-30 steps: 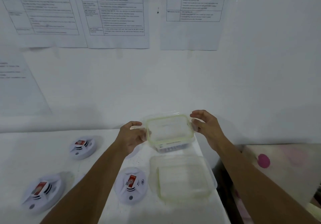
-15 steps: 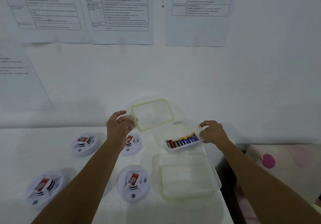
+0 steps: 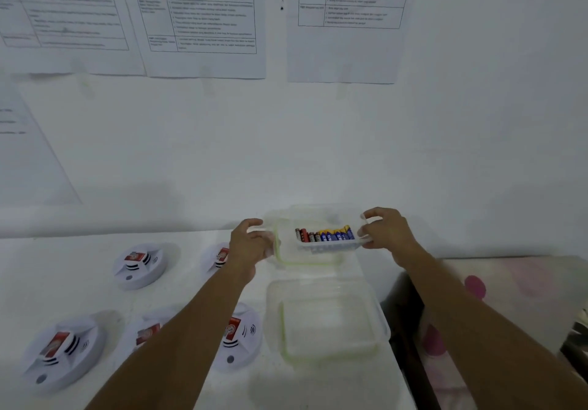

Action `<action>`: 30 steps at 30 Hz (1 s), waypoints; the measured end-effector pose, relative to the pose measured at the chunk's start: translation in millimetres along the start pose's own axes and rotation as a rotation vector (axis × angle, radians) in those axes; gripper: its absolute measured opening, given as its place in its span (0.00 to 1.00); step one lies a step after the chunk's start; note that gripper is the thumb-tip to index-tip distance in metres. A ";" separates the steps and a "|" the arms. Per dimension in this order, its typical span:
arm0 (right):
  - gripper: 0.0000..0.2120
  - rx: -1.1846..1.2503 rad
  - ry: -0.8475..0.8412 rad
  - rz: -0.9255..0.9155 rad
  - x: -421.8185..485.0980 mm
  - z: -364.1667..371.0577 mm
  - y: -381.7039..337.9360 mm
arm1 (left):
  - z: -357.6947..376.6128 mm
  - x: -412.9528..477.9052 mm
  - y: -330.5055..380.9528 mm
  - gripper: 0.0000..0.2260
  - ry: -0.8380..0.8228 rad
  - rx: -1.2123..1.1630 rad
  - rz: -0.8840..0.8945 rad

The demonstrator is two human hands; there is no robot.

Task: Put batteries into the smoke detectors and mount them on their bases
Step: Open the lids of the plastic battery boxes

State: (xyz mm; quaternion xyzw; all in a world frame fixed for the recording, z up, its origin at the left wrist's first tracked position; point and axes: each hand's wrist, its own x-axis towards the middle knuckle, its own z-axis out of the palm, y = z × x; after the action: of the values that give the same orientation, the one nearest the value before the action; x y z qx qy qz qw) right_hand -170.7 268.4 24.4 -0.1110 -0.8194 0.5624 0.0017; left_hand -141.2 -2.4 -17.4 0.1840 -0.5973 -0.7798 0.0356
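Batteries [image 3: 324,235] in tray [image 3: 332,246] in right hand [image 3: 388,234], lid [image 3: 305,258] in left hand [image 3: 249,247]

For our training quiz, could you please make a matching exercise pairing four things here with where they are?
Things: 1 batteries; 2 smoke detectors; 3 printed sheets; 4 left hand.
Places: A on the wall; B in the white tray; C on the table; D holding the green-rimmed lid.
Pairs: 1-B, 2-C, 3-A, 4-D.
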 end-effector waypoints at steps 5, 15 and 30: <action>0.15 0.070 -0.038 0.081 -1.4 19.6 20.1 | 0.0 13.9 -11.9 0.19 0.000 0.177 -0.050; 0.13 0.047 -0.054 0.010 3.6 36.5 31.4 | -0.3 9.1 -2.9 0.13 0.030 0.627 0.155; 0.17 -0.197 0.114 -0.261 -29.2 46.0 28.7 | -9.3 -21.7 -11.6 0.17 -0.061 0.940 0.425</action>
State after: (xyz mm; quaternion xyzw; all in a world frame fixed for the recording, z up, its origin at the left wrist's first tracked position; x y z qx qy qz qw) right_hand -143.0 230.5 -15.4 -0.0348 -0.8766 0.4672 0.1102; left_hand -116.0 -1.7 -25.1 0.0320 -0.9081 -0.4080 0.0892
